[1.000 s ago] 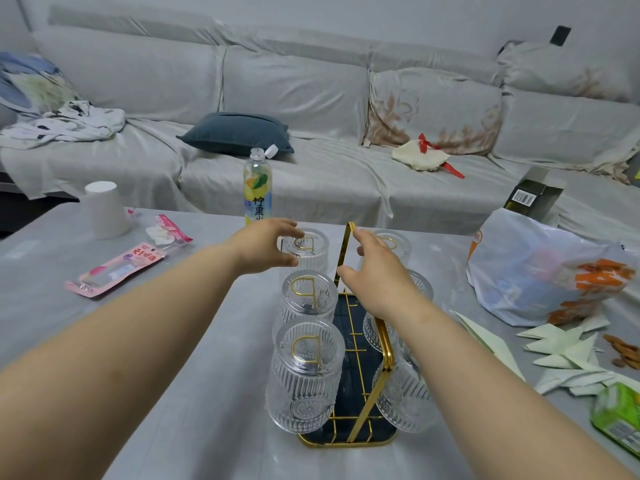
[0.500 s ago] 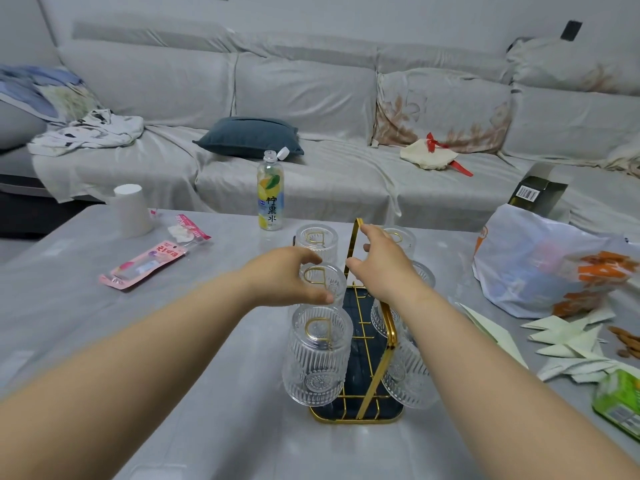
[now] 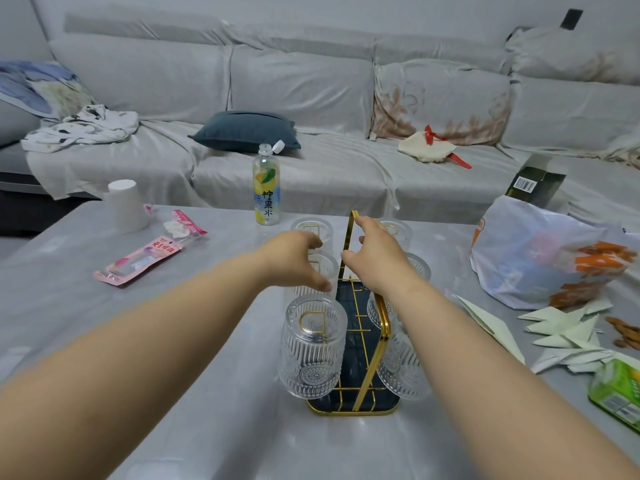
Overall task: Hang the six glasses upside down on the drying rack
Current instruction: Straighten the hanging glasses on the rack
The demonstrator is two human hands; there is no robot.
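Observation:
A gold wire drying rack [image 3: 353, 411] with a dark tray stands in the middle of the grey table. Ribbed clear glasses hang upside down on it, three on each side. On the left are the near glass [image 3: 313, 344], the middle glass [image 3: 327, 268] and the far glass [image 3: 311, 225]. On the right I see the far glass [image 3: 399, 229], the middle one [image 3: 419, 269] and the near one [image 3: 403, 374], partly behind my right forearm. My left hand [image 3: 294, 261] curls around the middle left glass. My right hand [image 3: 377, 261] holds the rack's upright gold handle [image 3: 383, 320].
A lemon drink bottle [image 3: 266, 188] stands behind the rack. A white paper cup [image 3: 125, 206] and pink packets [image 3: 138, 261] lie at the left. A plastic bag [image 3: 540, 251], folded paper [image 3: 568, 327] and a green carton [image 3: 616, 393] fill the right. A sofa runs behind the table.
My left hand has come back from the far left glass to the middle left glass. My right hand has stayed at the handle. The view has pulled back a little.

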